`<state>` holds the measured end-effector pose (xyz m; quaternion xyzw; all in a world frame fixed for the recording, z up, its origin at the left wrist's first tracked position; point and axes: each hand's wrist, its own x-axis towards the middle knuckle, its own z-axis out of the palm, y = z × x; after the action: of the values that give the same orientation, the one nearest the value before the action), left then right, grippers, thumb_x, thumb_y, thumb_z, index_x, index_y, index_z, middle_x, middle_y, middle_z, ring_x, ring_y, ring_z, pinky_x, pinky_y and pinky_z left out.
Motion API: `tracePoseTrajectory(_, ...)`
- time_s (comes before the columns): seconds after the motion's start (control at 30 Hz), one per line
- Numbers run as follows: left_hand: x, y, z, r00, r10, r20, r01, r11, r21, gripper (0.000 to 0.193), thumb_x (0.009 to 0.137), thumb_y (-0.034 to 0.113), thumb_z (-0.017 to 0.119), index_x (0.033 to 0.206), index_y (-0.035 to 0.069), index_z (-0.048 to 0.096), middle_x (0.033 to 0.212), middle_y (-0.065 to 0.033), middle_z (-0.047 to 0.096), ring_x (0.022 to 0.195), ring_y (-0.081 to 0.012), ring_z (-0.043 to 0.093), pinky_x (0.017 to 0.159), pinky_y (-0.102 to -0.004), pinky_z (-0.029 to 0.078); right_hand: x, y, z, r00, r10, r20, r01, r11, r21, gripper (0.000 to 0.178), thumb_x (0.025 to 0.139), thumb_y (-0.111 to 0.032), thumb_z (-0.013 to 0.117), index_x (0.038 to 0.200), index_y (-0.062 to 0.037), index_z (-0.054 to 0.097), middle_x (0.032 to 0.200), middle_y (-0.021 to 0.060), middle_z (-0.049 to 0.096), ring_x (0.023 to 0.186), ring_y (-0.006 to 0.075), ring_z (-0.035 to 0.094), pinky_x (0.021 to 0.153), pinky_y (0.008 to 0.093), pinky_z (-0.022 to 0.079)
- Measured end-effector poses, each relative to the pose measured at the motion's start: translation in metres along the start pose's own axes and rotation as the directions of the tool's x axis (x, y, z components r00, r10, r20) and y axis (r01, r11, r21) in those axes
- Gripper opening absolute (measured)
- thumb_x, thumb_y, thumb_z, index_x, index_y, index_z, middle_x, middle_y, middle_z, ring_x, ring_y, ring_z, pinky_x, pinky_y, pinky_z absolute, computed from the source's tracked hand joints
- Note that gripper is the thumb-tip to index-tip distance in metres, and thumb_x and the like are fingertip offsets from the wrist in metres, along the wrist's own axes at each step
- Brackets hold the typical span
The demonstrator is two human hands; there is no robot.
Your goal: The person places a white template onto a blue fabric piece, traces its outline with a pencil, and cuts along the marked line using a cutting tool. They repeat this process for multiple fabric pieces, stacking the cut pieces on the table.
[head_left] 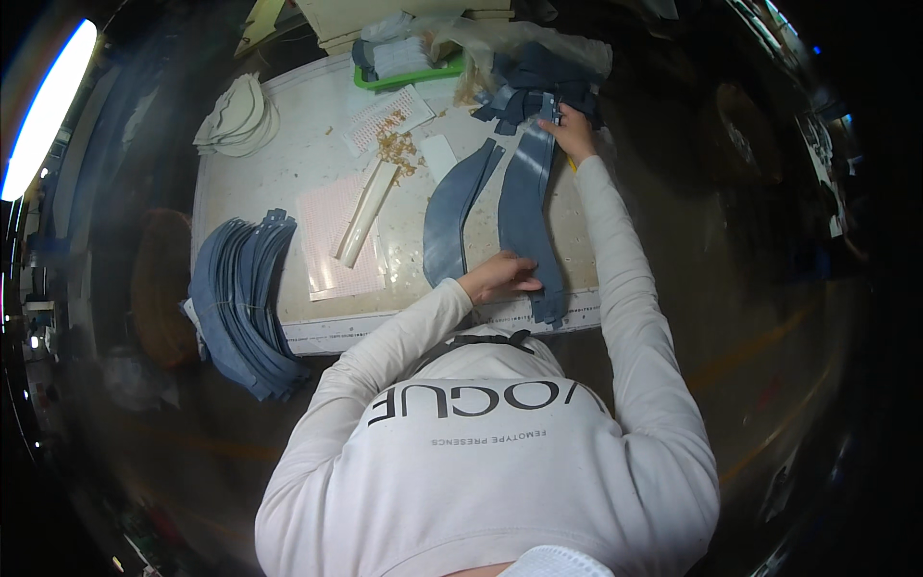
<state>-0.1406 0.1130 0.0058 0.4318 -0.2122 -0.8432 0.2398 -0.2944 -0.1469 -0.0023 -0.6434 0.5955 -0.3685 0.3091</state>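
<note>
Dark floor (716, 375) lies around the pale table (231, 188), and small brown bits (395, 146) are scattered on its top. One long blue strip (525, 188) of cloth lies in a curve on the right side of the table. Its far end is by a dark blue heap (553, 69), and its near end reaches the near edge. The right hand (575, 136) is at the far end. Its fingers bend at the strip's edge, but they look too small for me to tell if they pinch it. The left hand (498, 277) is by the near end, its fingers a bit curled over the cloth; I cannot tell if they grip.

This step looks like laying the strip flat and neat. To do it well, hold the far end with a light touch and slide the left fingers softly along the cloth. A hard tug could pull the curve out of shape. Watch for folded edges, and don't bump the second strip (450, 216) just beside it.
</note>
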Motion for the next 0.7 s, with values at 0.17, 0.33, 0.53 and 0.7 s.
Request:
tracePoseTrajectory(0.17, -0.020, 0.003, -0.035, 0.992, 0.008, 0.123, -0.060, 0.901, 0.429, 0.027, 0.095, 0.018, 0.052, 0.110, -0.003, 0.060, 0.106, -0.0132, 0.066, 0.084, -0.0179, 0.068, 0.073, -0.0244, 0.056, -0.036, -0.008, -0.007, 0.937, -0.285, -0.200, 0.250, 0.951, -0.184, 0.045, 0.074, -0.008, 0.071, 0.117, -0.0094, 0.055, 0.108, 0.0170, 0.059, 0.100, 0.0350, 0.058, 0.087, 0.0404, 0.047)
tracePoseTrajectory(0.33, -0.052, 0.059, -0.106, 0.552, 0.790, -0.268, -0.179, 0.426, 0.887, 0.024, 0.088, 0.022, 0.059, 0.102, 0.003, 0.065, 0.091, -0.0158, 0.069, 0.075, -0.0229, 0.068, 0.070, -0.0314, 0.053, -0.080, -0.057, -0.001, 0.892, -0.450, -0.040, 0.424, 0.864, -0.270, 0.036, 0.075, -0.011, 0.071, 0.110, -0.0102, 0.061, 0.102, 0.0137, 0.058, 0.102, 0.0332, 0.054, 0.088, 0.0394, 0.045)
tracePoseTrajectory(0.53, -0.104, 0.075, -0.187, -0.039, 0.947, -0.319, 0.541, 0.288, 0.790, 0.031, 0.080, 0.024, 0.063, 0.105, 0.006, 0.064, 0.095, -0.0149, 0.064, 0.085, -0.0304, 0.063, 0.074, -0.0416, 0.049, -0.151, -0.109, 0.027, 0.844, -0.508, 0.173, 0.519, 0.854, -0.022, 0.023, 0.079, -0.014, 0.068, 0.102, -0.0096, 0.067, 0.098, 0.0090, 0.062, 0.094, 0.0301, 0.056, 0.084, 0.0368, 0.044)
tracePoseTrajectory(0.7, -0.127, 0.051, -0.208, 0.193, 0.762, -0.618, 0.316, 0.548, 0.774, 0.032, 0.069, 0.024, 0.068, 0.095, 0.006, 0.067, 0.081, -0.0126, 0.068, 0.077, -0.0275, 0.066, 0.073, -0.0368, 0.051, -0.187, -0.136, 0.035, 0.825, -0.481, 0.296, 0.469, 0.876, 0.116, 0.019, 0.079, -0.014, 0.067, 0.097, -0.0065, 0.066, 0.093, 0.0095, 0.061, 0.091, 0.0301, 0.055, 0.082, 0.0372, 0.045)
